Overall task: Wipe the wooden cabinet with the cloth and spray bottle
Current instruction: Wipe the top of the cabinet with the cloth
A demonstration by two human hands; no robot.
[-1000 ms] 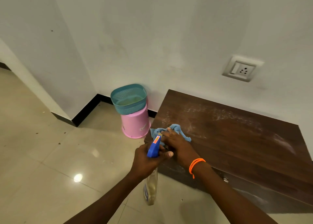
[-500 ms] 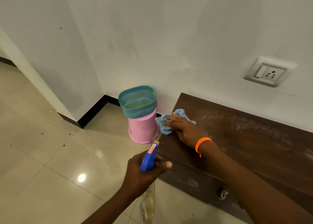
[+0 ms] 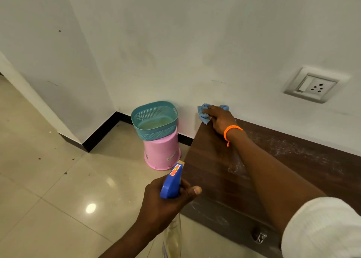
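A low dark wooden cabinet (image 3: 214, 171) stands against the white wall, with pale dusty streaks on its top toward the right. My right hand (image 3: 220, 118), with an orange band at the wrist, presses a crumpled blue cloth (image 3: 203, 114) onto the cabinet's far left corner by the wall. My left hand (image 3: 168, 201) is in front of the cabinet's near left corner and grips a spray bottle (image 3: 172, 181) by its blue trigger head. The clear bottle body hangs below my fist.
A teal mesh basket (image 3: 154, 119) sits on an upturned pink bucket (image 3: 162, 152) on the tiled floor, just left of the cabinet. A wall socket (image 3: 312, 85) is above the cabinet at the right. A metal fitting (image 3: 258, 236) shows on the cabinet front.
My right hand slid the cloth from the cabinet's near left edge back to the far left corner at the wall. My left hand kept the spray bottle near the front corner.
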